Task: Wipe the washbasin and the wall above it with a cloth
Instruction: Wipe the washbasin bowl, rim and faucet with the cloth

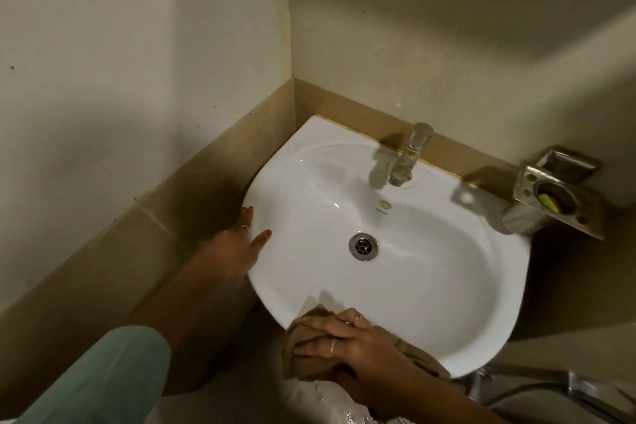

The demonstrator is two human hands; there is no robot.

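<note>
Right hand pressed flat, fingers straight, on brown cloth at washbasin rim's 7 o'clock; left hand (fingers relaxed) rested at 9 o'clock.

White washbasin sat in wall corner. Left hand rested flat on rim at 9 o'clock. Right hand pressed brown cloth on rim at 6 o'clock. Tap at 12.
</note>
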